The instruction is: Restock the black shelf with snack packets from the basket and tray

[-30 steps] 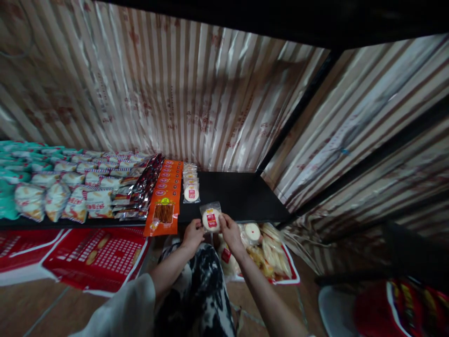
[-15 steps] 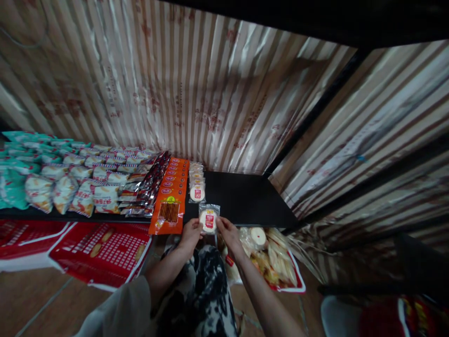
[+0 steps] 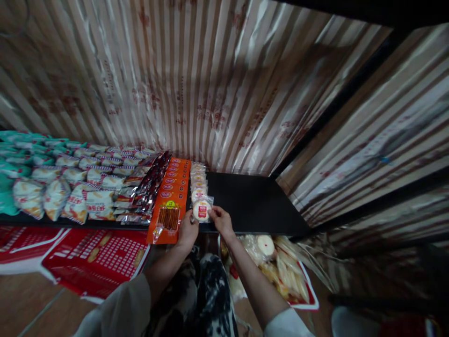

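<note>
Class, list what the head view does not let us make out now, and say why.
All in the head view:
Small print on the held packet: too small, blurred.
Row of packets behind it: each partly covered by the one in front.
Teal bags: cut off by the left edge.
Lower-right container: partly hidden behind the right forearm.

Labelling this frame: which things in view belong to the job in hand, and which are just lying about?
In use:
clear packet with round white snack, held between left hand and right hand
row of matching packets
black shelf
possibly white-edged red container below

Lying about:
orange snack-stick packs
white snack bags
teal bags
red printed packaging
</note>
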Demonstrator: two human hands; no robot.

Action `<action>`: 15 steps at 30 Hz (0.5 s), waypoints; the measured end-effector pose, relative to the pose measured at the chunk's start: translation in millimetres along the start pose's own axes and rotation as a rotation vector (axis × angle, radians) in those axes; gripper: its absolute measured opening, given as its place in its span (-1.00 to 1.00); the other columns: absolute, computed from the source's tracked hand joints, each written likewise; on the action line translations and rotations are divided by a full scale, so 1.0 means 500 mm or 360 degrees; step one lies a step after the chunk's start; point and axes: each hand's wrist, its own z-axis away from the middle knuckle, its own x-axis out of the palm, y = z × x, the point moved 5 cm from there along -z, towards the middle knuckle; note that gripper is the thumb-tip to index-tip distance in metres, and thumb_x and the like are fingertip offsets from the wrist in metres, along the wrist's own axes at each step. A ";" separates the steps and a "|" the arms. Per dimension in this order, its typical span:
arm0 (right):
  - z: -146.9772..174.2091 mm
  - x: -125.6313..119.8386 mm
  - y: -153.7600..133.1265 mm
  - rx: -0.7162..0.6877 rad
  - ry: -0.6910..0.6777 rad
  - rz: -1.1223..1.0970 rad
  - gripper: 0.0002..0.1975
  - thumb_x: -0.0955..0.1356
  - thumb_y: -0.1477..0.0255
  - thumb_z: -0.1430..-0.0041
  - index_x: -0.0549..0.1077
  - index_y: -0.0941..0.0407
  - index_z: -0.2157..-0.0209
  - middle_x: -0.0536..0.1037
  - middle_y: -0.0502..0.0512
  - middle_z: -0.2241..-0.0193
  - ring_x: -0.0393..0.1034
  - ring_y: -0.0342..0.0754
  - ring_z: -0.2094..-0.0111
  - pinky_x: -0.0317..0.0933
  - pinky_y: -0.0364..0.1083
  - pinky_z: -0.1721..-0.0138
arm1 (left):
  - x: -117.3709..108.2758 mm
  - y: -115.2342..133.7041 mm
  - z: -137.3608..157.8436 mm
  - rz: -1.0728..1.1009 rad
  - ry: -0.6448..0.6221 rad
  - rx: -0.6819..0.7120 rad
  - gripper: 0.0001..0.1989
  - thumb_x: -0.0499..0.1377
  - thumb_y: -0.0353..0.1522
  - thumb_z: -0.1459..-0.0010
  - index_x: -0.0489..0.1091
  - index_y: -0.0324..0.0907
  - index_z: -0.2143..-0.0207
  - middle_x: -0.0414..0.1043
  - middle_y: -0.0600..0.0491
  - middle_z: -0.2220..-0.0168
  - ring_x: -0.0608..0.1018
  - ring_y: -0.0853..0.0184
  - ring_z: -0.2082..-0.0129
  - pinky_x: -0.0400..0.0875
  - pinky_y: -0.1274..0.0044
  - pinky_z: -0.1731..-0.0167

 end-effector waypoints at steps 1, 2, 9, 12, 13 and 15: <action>-0.009 0.004 -0.002 -0.0007 0.0007 0.0041 -0.64 0.37 0.17 0.13 0.52 0.12 0.33 0.57 0.01 0.48 0.40 -0.09 0.47 0.26 -0.14 0.43 | -0.001 0.003 -0.008 -0.0074 0.0018 0.0043 -0.56 0.11 -0.54 -0.05 0.31 -0.15 -0.02 0.43 -0.04 0.02 0.47 0.33 0.04 0.40 0.58 0.19; -0.016 0.008 -0.004 -0.0013 0.0013 0.0079 -0.66 0.36 0.19 0.11 0.52 0.11 0.33 0.57 0.00 0.48 0.40 -0.09 0.47 0.27 -0.15 0.43 | -0.002 0.007 -0.015 -0.0132 0.0026 0.0079 -0.54 0.11 -0.55 -0.03 0.31 -0.14 -0.02 0.43 -0.03 0.00 0.45 0.32 0.00 0.38 0.56 0.13; -0.050 0.029 -0.015 0.0025 0.0040 0.0263 -0.67 0.31 0.23 0.01 0.51 0.12 0.25 0.58 0.02 0.42 0.43 -0.08 0.43 0.29 -0.14 0.37 | -0.005 0.042 -0.036 -0.0446 0.0042 0.0164 -0.53 0.07 -0.57 -0.04 0.31 -0.29 -0.05 0.34 -0.15 -0.09 0.37 0.24 -0.10 0.21 0.47 -0.09; -0.053 0.031 -0.020 0.0048 0.0061 0.0477 -0.69 0.29 0.25 -0.04 0.51 0.11 0.23 0.58 0.03 0.41 0.44 -0.07 0.40 0.27 -0.15 0.35 | -0.001 0.045 -0.044 -0.0496 0.0028 0.0186 -0.56 0.06 -0.58 -0.05 0.34 -0.28 -0.02 0.35 -0.12 -0.08 0.37 0.26 -0.10 0.19 0.47 -0.11; -0.052 0.031 -0.022 0.0051 0.0071 0.0564 -0.70 0.29 0.26 -0.05 0.51 0.10 0.23 0.57 0.03 0.41 0.44 -0.06 0.40 0.26 -0.15 0.36 | 0.001 0.043 -0.047 -0.0519 0.0027 0.0199 -0.56 0.06 -0.58 -0.05 0.35 -0.29 -0.01 0.36 -0.13 -0.07 0.37 0.26 -0.10 0.19 0.47 -0.11; -0.050 0.031 -0.026 0.0039 0.0097 0.0720 -0.71 0.28 0.27 -0.08 0.51 0.09 0.22 0.57 0.04 0.39 0.44 -0.06 0.38 0.24 -0.15 0.36 | 0.005 0.038 -0.053 -0.0573 0.0038 0.0240 -0.58 0.06 -0.58 -0.04 0.37 -0.32 0.01 0.36 -0.15 -0.07 0.37 0.25 -0.10 0.19 0.47 -0.12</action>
